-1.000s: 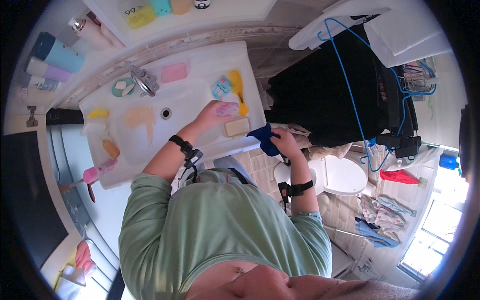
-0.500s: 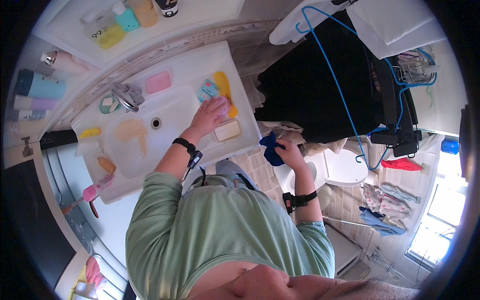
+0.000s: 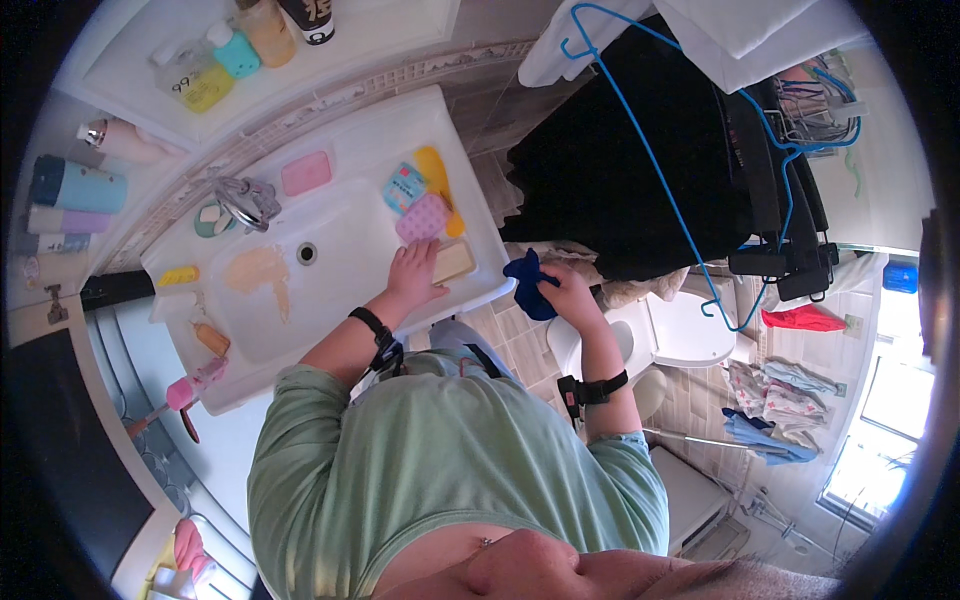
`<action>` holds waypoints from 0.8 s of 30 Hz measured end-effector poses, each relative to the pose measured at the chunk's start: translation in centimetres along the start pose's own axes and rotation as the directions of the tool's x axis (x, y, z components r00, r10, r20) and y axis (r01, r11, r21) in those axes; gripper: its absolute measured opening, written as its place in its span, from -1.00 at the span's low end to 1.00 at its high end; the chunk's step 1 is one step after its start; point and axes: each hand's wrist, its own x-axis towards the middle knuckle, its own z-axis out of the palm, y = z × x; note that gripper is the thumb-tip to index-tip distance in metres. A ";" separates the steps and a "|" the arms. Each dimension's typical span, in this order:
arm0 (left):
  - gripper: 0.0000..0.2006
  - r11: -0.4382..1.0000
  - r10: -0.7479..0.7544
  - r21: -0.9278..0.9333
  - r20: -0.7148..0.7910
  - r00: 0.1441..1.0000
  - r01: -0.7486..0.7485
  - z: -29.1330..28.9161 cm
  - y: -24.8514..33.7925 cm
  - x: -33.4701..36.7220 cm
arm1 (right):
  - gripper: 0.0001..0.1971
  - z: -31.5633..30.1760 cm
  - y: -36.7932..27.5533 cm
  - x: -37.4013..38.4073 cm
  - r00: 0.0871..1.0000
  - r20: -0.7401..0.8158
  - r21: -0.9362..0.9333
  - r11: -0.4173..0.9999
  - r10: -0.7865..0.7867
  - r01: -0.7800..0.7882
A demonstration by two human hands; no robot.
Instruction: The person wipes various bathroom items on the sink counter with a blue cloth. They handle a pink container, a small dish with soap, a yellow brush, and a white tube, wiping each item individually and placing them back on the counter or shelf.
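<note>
My left hand (image 3: 413, 271) is over the right side of the white sink (image 3: 340, 200), fingers stretched out and holding nothing. Its fingers are at the left edge of a cream rectangular block (image 3: 454, 262), perhaps a soap bar; whether they touch it I cannot tell. Just beyond the fingertips lies a pinkish-purple sponge (image 3: 423, 218), next to a light blue packet (image 3: 404, 188) and a curved yellow object (image 3: 434, 175). Off the sink's right edge, my right hand (image 3: 568, 297) pinches a crumpled dark blue cloth (image 3: 530, 285).
A chrome faucet (image 3: 248, 203) stands at the basin's back, beside a pink rectangular item (image 3: 305, 174). Beige liquid (image 3: 258, 275) is spread in the basin. Black clothing (image 3: 630, 160) and a blue hanger (image 3: 650, 150) hang at right, above a toilet (image 3: 690, 330).
My left hand has drawn back toward me off the sponge, which now lies uncovered beside the packet. My right hand still holds the blue cloth in about the same place.
</note>
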 end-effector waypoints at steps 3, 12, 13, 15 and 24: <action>-0.07 0.999 0.031 -0.012 0.071 0.997 -0.030 -0.3 -0.1 0.8 | -0.68 0.3 0.6 0.5 1.000 -0.015 0.002 1.000 -0.015 0.015; -0.13 0.818 0.052 -0.565 -0.106 0.993 -0.104 -10.3 0.0 -2.6 | -0.73 0.5 -1.0 3.2 0.998 -0.042 0.393 0.918 -0.043 0.056; -0.11 0.797 0.060 -0.596 -0.084 0.995 -0.098 -12.4 0.2 -3.0 | -0.74 0.6 -3.5 3.4 0.998 -0.020 0.460 0.885 -0.063 0.065; -0.08 0.749 0.078 -0.657 -0.046 0.996 -0.089 -16.3 0.5 -3.4 | -0.75 1.0 -8.5 4.0 0.994 0.018 0.582 0.809 -0.112 0.081; -0.16 0.776 -0.043 -0.629 -0.128 0.991 -0.047 -22.6 -1.1 -4.6 | -0.78 7.6 -16.9 7.6 0.853 -0.116 0.143 0.841 -0.510 0.522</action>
